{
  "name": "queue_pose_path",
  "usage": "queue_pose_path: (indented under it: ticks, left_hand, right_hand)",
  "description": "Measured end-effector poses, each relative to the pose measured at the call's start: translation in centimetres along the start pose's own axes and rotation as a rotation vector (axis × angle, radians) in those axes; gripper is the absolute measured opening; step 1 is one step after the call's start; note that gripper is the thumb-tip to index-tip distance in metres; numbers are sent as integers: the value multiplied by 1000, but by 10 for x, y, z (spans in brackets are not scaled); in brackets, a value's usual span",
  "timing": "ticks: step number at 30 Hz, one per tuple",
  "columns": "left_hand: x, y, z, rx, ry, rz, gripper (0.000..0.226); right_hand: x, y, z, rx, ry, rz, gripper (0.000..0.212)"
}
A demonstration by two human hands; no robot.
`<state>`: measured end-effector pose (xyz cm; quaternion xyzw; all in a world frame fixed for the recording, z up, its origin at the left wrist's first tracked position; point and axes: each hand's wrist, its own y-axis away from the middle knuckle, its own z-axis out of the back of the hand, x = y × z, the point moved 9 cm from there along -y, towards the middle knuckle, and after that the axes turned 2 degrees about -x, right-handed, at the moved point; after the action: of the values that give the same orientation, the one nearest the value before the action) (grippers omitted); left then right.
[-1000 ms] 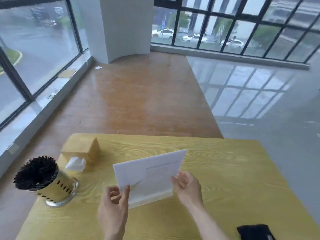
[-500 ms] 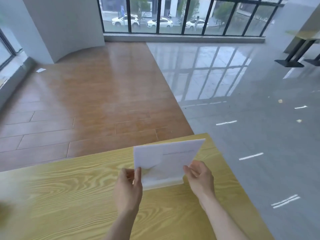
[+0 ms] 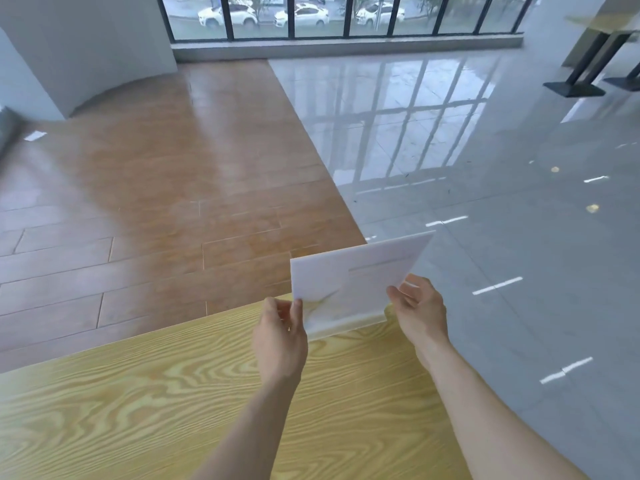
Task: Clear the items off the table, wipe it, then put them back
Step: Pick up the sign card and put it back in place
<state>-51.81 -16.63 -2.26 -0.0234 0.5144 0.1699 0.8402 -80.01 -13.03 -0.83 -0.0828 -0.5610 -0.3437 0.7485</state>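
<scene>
A white sign card in a clear acrylic stand [image 3: 349, 282] is held upright above the far right corner of the yellow wood-grain table [image 3: 138, 410]. My left hand [image 3: 280, 336] pinches its lower left edge. My right hand [image 3: 420, 311] grips its right edge. The top of the card reaches out past the table edge, over the floor. The card's print is blurred and unreadable.
Beyond the table lies brown plank floor [image 3: 156, 202] on the left and glossy grey tile [image 3: 502, 202] on the right. Another table's black legs [image 3: 585, 74] stand far right. Tall windows [image 3: 311, 15] line the back wall.
The view swung right; the pen cup, tissue box and black cloth left the frame. Both hands carried the card from the table's middle to its far right corner.
</scene>
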Motion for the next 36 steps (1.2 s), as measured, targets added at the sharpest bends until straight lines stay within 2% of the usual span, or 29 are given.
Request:
queue_pose_path:
  ticks: [16,22,29,36]
  left_hand:
    - [-7,0,-17,65,21,-41,9]
    - [-3,7,-26,154,88,-52,1]
    - [5,11,-16,142,60,-77,25]
    - [29,18,25,143,-43,-92,33]
  right_hand:
    - [-8,-20,4,-48,-50,-16,41]
    - [-4,-18,2,-24,-93,-22,48]
    - [-10,-7,4,-40,-59,-38,64]
    - [-33,36,-3,-55,112,-59,51]
